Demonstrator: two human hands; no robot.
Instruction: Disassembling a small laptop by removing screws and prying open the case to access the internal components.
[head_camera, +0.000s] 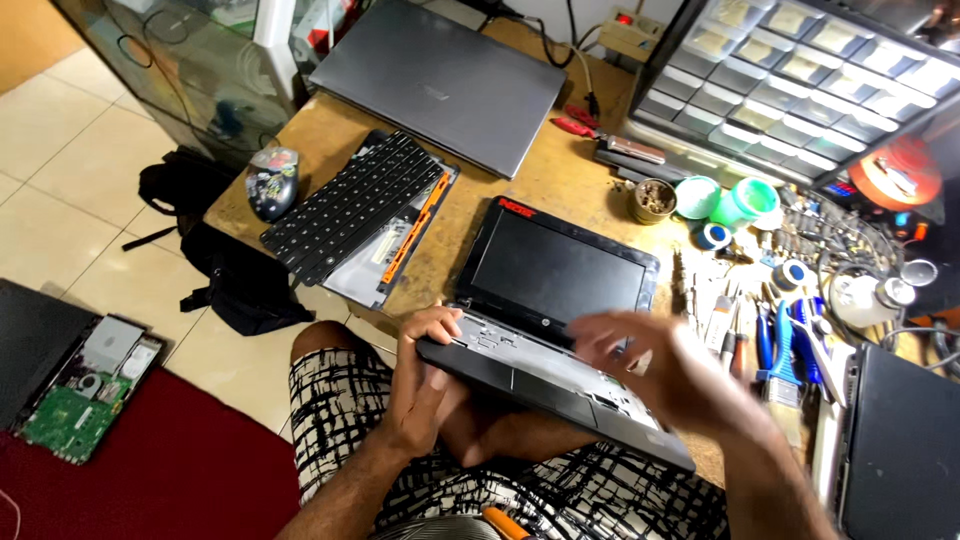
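Both hands (425, 375) grip the small laptop (545, 330).

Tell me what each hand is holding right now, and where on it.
The left hand grips the small open laptop at the left front corner of its base. The right hand hovers blurred above the base, holding nothing visible.

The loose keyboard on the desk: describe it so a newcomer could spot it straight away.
Start at the wooden desk and find the closed grey laptop at its back. Just in front of it, towards the left edge, lies the detached black keyboard, resting slantwise on a grey panel with an orange strip. Unlike its neighbours, it is only keys, without screen or casing.
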